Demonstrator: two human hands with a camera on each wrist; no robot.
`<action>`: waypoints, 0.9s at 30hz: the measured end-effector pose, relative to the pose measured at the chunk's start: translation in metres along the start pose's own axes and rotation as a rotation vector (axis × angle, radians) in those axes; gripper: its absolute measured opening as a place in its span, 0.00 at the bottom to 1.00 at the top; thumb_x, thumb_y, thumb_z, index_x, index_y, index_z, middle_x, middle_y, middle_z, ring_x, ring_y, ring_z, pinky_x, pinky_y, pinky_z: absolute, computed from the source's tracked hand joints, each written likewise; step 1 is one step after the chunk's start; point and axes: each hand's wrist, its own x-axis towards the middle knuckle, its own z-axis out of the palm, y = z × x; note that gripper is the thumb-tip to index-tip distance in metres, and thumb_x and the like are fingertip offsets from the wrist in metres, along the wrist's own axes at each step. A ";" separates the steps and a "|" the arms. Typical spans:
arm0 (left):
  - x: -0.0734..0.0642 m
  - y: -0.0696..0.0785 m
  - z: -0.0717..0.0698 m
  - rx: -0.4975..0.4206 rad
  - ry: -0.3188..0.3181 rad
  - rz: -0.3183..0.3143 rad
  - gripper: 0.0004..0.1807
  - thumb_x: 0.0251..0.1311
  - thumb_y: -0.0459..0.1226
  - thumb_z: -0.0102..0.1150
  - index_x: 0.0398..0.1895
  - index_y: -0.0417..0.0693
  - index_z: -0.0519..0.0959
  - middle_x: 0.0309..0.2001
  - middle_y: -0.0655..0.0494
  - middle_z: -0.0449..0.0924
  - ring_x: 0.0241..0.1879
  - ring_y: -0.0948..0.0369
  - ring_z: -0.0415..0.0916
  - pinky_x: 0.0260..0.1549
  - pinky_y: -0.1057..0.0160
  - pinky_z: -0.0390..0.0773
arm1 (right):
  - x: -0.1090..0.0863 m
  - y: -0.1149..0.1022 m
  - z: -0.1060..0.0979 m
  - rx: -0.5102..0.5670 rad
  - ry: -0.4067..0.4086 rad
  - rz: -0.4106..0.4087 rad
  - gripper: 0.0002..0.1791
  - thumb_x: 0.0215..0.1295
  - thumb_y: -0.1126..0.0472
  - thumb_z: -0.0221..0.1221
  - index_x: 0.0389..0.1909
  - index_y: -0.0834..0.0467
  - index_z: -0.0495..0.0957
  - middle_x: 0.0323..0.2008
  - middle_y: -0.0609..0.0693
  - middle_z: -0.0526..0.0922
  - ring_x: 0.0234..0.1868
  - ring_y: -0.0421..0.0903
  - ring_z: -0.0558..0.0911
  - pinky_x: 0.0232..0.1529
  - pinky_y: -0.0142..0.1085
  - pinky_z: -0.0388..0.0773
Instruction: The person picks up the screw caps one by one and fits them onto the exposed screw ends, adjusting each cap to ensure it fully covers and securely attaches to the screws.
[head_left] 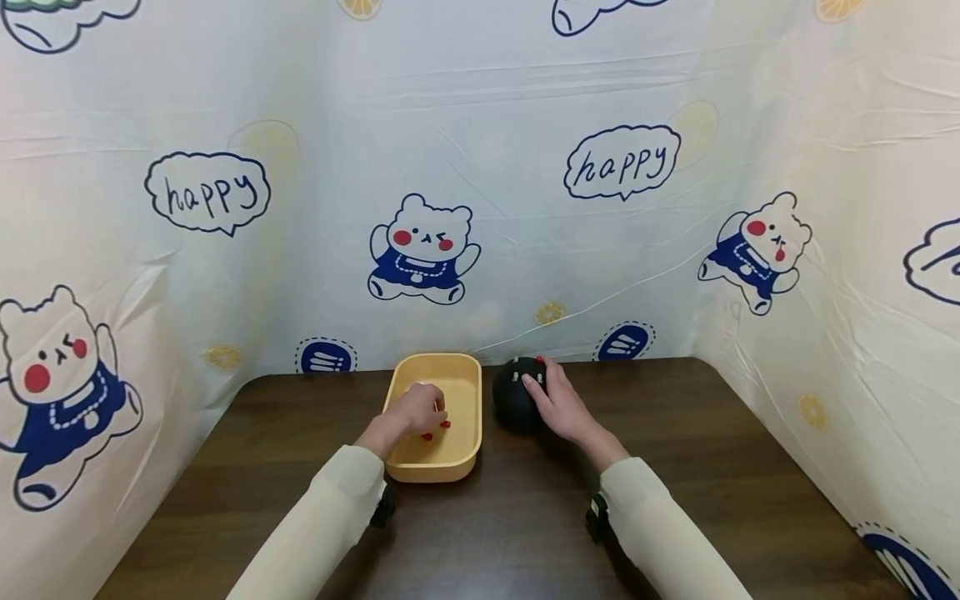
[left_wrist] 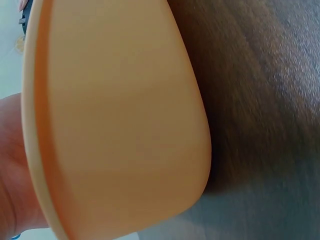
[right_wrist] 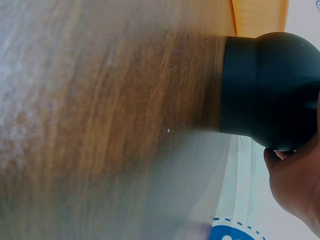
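Observation:
My left hand (head_left: 418,407) reaches over the left rim of a yellow plastic bin (head_left: 471,400), fingers pointing down inside it. Beside the fingertips lie small red pieces (head_left: 446,424) on the bin's floor. I cannot tell whether the fingers pinch one. In the left wrist view the bin's outer wall (left_wrist: 125,115) hides the fingers. To the right of the bin, my right hand (head_left: 561,405) grips a black ball-shaped object (head_left: 514,408), thumb on top and fingers around its far side. Small pale metallic studs show on its top, and a red spot by the fingertips. Its cylindrical base (right_wrist: 239,85) faces the tabletop.
The dark wood table (head_left: 517,533) carries both the bin and the black object near its back edge. Behind and at both sides hangs a white curtain (head_left: 510,275) printed with bears and the word happy. Dark straps sit at both sleeve cuffs.

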 end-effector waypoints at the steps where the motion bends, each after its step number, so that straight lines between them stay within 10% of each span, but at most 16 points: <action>1: 0.000 0.000 0.001 0.005 0.000 -0.004 0.05 0.67 0.34 0.62 0.33 0.43 0.83 0.28 0.54 0.79 0.18 0.62 0.75 0.26 0.66 0.73 | 0.000 0.000 0.000 0.000 0.000 0.000 0.41 0.80 0.36 0.43 0.78 0.63 0.52 0.71 0.66 0.62 0.70 0.62 0.68 0.70 0.59 0.64; 10: 0.005 0.001 0.010 -0.002 -0.001 0.001 0.08 0.68 0.34 0.61 0.30 0.44 0.85 0.13 0.55 0.76 0.13 0.63 0.71 0.21 0.68 0.70 | 0.000 0.000 0.000 -0.002 0.009 0.000 0.39 0.80 0.38 0.44 0.77 0.62 0.53 0.69 0.66 0.64 0.68 0.62 0.70 0.70 0.58 0.65; 27: 0.012 0.005 0.015 -0.026 0.021 -0.007 0.08 0.65 0.31 0.61 0.27 0.43 0.83 0.18 0.54 0.77 0.12 0.63 0.71 0.14 0.67 0.71 | 0.000 0.002 0.002 -0.001 0.017 -0.005 0.40 0.80 0.38 0.44 0.78 0.63 0.52 0.72 0.66 0.62 0.70 0.62 0.68 0.71 0.59 0.63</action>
